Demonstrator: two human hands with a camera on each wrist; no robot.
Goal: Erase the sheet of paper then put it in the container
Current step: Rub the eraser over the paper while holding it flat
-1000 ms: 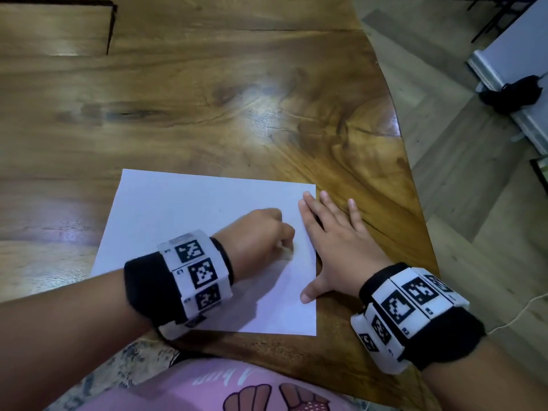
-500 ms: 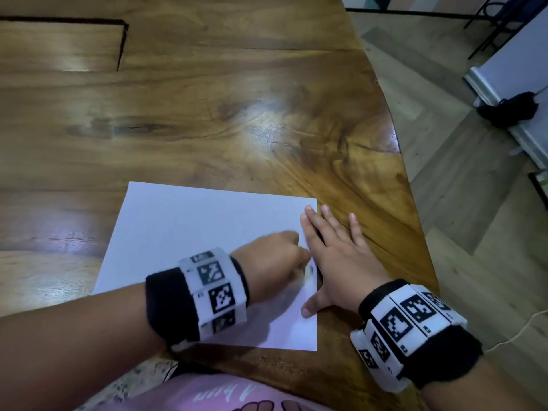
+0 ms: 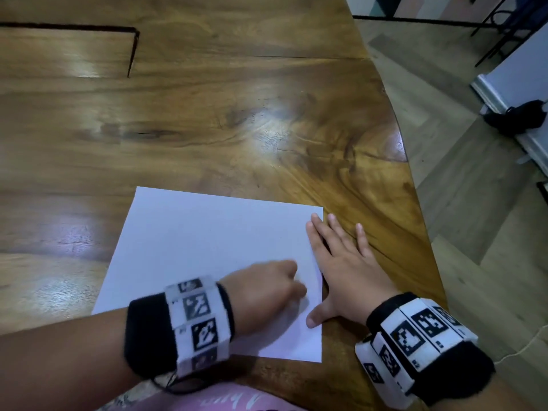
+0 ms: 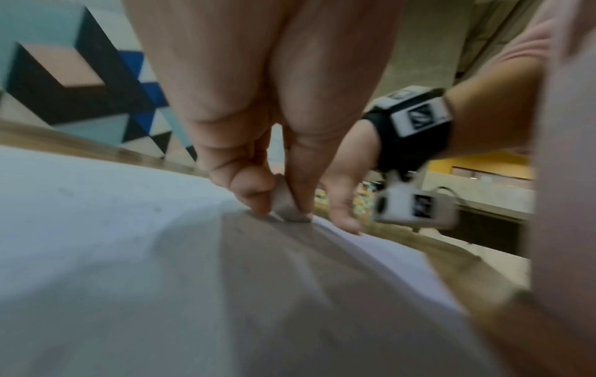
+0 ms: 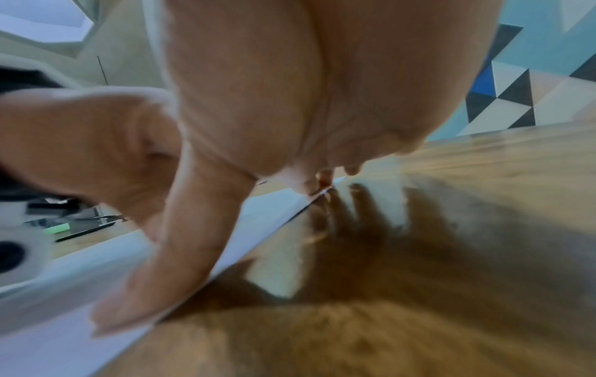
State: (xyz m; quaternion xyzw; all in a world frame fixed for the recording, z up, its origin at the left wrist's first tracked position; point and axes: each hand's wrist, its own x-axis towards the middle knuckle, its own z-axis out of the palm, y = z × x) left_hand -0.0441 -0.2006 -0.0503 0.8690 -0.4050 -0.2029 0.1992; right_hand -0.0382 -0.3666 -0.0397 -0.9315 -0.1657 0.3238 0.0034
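A white sheet of paper (image 3: pixel 207 247) lies flat on the wooden table (image 3: pixel 237 120) near its front edge. My left hand (image 3: pixel 267 292) is curled over the sheet's right part and pinches a small pale eraser (image 4: pixel 285 205) between thumb and fingers, its end pressed on the paper (image 4: pixel 96 242). My right hand (image 3: pixel 341 271) lies flat with straight fingers across the sheet's right edge, thumb (image 5: pixel 154 288) on the paper (image 5: pixel 64 293), other fingers on the wood. No container is in view.
The table's curved right edge (image 3: pixel 415 203) drops to a wood-pattern floor. A dark slot (image 3: pixel 130 48) is cut in the tabletop at the far left. A black object (image 3: pixel 516 117) lies on the floor by a white wall base.
My left hand has slid with the eraser toward the sheet's right edge and a little toward me. The right hand has stayed flat on the sheet's edge.
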